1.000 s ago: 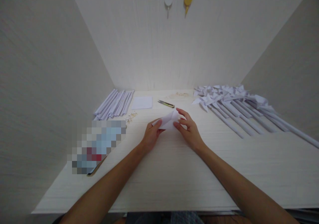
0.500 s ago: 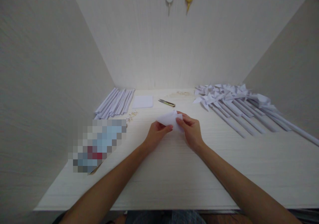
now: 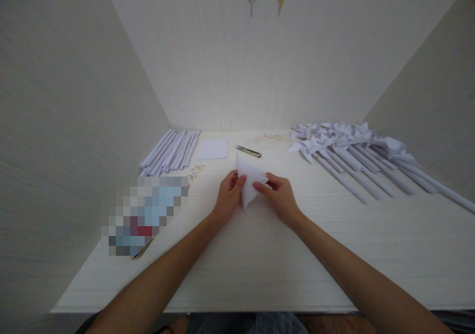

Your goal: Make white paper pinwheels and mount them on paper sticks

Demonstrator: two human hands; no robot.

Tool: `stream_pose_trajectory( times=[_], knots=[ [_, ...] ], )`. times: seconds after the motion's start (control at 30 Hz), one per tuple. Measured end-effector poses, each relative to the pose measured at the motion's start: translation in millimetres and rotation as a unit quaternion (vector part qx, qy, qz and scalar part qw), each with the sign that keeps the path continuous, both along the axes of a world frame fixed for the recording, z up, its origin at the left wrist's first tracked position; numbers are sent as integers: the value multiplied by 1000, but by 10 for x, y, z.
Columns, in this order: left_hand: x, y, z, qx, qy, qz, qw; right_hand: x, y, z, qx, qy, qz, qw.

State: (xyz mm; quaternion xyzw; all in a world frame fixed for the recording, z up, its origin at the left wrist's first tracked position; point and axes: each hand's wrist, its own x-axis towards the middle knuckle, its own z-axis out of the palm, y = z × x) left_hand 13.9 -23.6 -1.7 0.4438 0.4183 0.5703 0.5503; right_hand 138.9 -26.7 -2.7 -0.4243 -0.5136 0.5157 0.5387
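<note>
Since 0.5 s ago the paper (image 3: pixel 249 181) has been turned from a flat, sideways lie into a steep tilt, with 1 corner raised toward the back and 1 point hanging down toward the table (image 3: pixel 260 255). The hands have been drawn a little closer together in the same span.

The paper (white, folded to a rough triangle) is held over the middle of the table, between both hands. Its left edge is pinched by the left hand (image 3: pixel 226 199), thumb on the near face and the other fingers curled behind it. Its right corner is pinched by the right hand (image 3: pixel 281 198) between thumb and forefinger, the remaining fingers being tucked under the palm.

Just behind the paper, a small cutter (image 3: pixel 248 151) is laid flat on the table, apart from both hands. A blank sheet (image 3: pixel 212 149) is placed to the left of the cutter, and a row of rolled sticks (image 3: pixel 171 151) is laid further left beside it. Small scraps (image 3: pixel 195 171) are scattered near the sticks. Finished pinwheels (image 3: pixel 345 148) are piled at the right, well apart from the hands.
</note>
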Motion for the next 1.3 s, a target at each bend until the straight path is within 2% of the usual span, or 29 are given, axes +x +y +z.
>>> stream_pose_trajectory(
  times=[0.2,0.3,0.47,0.53,0.7,0.8,0.93,1.07,1.3],
  knots=[
    [-44,13,28,30,47,52,997,-32,-33,11,36,-26,36,998],
    [-44,-9,56,-7,36,23,999,-7,-13,3,31,-25,23,999],
    [-8,-62,77,-23,46,-30,998,50,47,9,-71,102,-15,992],
    [8,-78,81,-24,44,-54,997,59,60,12,-86,121,-14,989],
    [16,-102,78,-38,23,-82,996,51,52,-3,-44,55,54,996],
    [-6,-93,59,-41,10,-92,995,41,35,-2,-22,2,70,997],
    [-33,-64,51,-92,8,-157,983,42,26,10,-9,-35,83,996],
    [-34,-49,70,-142,-16,-189,972,56,40,11,7,-80,60,995],
    [-57,-36,61,-156,-49,-211,964,81,57,8,-10,-122,-4,992]
  ],
)
